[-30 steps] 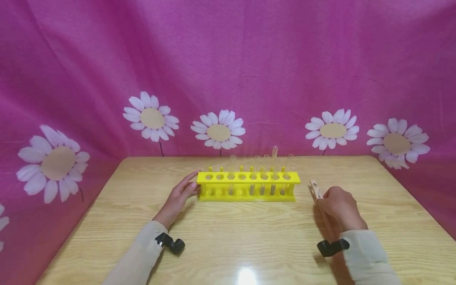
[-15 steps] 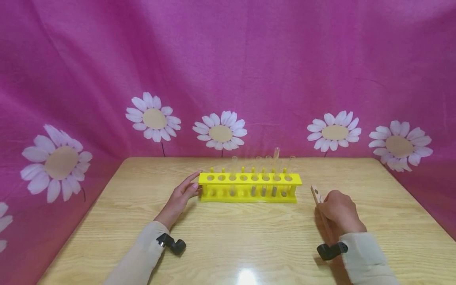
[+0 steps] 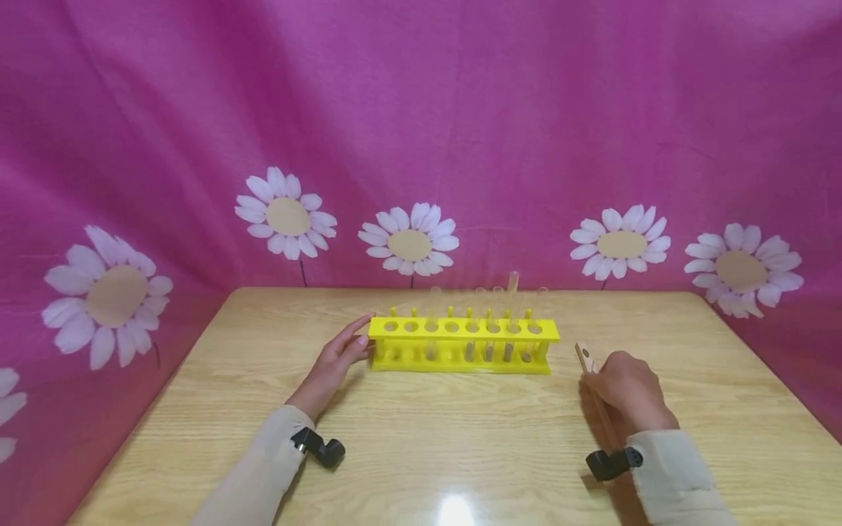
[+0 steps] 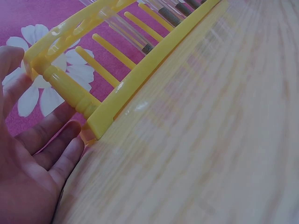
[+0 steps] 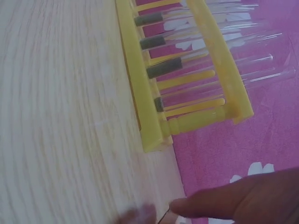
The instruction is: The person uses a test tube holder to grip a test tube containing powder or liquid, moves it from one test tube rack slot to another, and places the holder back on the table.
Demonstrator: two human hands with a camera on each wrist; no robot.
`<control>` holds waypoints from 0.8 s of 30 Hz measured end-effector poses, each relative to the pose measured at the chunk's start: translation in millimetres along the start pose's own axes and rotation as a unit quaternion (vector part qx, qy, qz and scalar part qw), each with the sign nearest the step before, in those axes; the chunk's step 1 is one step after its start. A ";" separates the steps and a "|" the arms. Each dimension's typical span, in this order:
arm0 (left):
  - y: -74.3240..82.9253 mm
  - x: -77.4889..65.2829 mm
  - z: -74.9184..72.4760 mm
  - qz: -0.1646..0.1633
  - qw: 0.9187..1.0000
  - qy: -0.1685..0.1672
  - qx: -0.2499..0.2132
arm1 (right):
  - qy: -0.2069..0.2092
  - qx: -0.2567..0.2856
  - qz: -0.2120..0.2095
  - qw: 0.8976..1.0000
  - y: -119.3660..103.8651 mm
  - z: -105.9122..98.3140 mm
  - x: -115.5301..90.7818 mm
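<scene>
A yellow test tube rack [image 3: 460, 337] stands upright on the table, holding several clear test tubes [image 5: 161, 67] with dark grey matter at their bottoms. Behind its front row, one tube [image 3: 514, 280] is upside down, rounded end up. My left hand [image 3: 331, 367] touches the rack's left end; in the left wrist view its extended fingers [image 4: 46, 133] lie against the end post. To the right of the rack, my right hand [image 3: 628, 387] pinches a wooden test tube holder [image 3: 584, 356], its tip pointing forward. In the right wrist view the holder is mostly hidden under the hand [image 5: 233, 200].
The wood-grain table [image 3: 421, 431] reaches back to a magenta cloth [image 3: 513, 146] printed with white daisies. Several holes on the rack's left side have no tube. A black camera mount is on each sleeve [image 3: 674, 467].
The right hand has tipped the wooden holder, bringing its front end slightly lower and nearer. The left hand keeps its place at the rack. The head view has shifted a little.
</scene>
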State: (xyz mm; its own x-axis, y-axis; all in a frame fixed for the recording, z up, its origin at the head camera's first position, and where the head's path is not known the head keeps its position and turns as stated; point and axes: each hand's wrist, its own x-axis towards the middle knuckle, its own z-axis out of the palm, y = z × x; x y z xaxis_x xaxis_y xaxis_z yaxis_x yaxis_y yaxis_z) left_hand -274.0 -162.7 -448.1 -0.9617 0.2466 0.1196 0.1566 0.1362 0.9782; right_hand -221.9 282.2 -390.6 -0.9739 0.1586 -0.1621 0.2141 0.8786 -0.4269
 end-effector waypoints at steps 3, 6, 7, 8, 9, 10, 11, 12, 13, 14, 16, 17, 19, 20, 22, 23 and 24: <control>-0.8 1.0 1.5 -0.006 1.000 -0.002 -0.002 | -0.004 -0.018 0.009 1.000 0.4 -1.4 -1.1; -1.4 0.6 2.2 -0.015 1.000 -0.002 0.000 | 0.006 -0.032 0.022 0.999 -0.7 -1.9 -2.7; -1.5 0.3 2.2 -0.020 1.000 0.000 0.000 | 0.012 -0.033 0.026 0.999 -1.5 -2.2 -3.0; -1.6 -0.1 1.9 -0.022 1.000 0.002 0.000 | 0.019 -0.031 0.029 0.999 -2.6 -2.4 -3.1; -1.9 -0.4 1.6 -0.023 1.000 0.003 0.001 | 0.030 -0.030 0.029 0.999 -3.8 -2.7 -3.2; -1.9 -0.7 1.2 -0.024 1.000 0.005 0.001 | 0.041 -0.027 0.030 0.998 -5.0 -3.1 -3.3; -1.8 -0.9 1.0 -0.024 1.000 0.006 0.001 | 0.052 -0.023 0.029 0.998 -6.2 -3.6 -3.5; -1.8 -0.9 0.8 -0.022 1.000 0.006 0.001 | 0.061 -0.019 0.025 0.998 -7.1 -4.1 -3.6; -1.7 -0.9 0.6 -0.022 1.000 0.008 0.001 | 0.071 -0.016 0.021 0.997 -8.4 -4.5 -3.9; -1.8 -1.0 0.4 -0.022 1.000 0.008 0.001 | 0.080 -0.014 0.018 0.997 -9.8 -5.1 -4.2; -1.4 -0.8 0.2 -0.019 1.000 0.008 0.001 | 0.095 -0.005 0.013 0.995 -12.6 -6.1 -5.6; -1.2 -0.7 0.1 -0.017 1.000 0.007 0.000 | 0.101 -0.001 0.012 0.995 -14.1 -6.5 -6.1; -0.1 -0.6 0.1 -0.012 1.000 0.005 -0.001 | 0.115 0.007 0.005 0.993 -17.3 -7.7 -7.5; 1.0 -0.5 0.4 -0.009 1.000 0.003 -0.002 | 0.124 0.011 0.001 0.992 -18.8 -8.5 -8.1; 3.1 0.3 0.8 -0.003 1.000 -0.001 -0.006 | 0.140 0.021 -0.011 0.990 -21.8 -9.9 -9.7; 4.5 0.7 1.0 0.000 1.000 -0.004 -0.009 | 0.148 0.026 -0.022 0.988 -23.5 -10.5 -10.8; 6.7 1.1 1.4 0.002 1.000 -0.005 -0.004 | 0.155 0.035 -0.034 0.987 -25.1 -11.0 -12.1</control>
State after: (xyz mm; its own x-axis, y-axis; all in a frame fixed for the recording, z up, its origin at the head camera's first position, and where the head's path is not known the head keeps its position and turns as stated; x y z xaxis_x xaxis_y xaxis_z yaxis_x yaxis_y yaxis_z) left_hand -273.7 -160.2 -441.6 -0.9588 0.2564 0.1224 0.1588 0.1266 0.9792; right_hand -216.4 263.2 -368.1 -0.9602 0.2397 0.1436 0.1416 0.8605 -0.4895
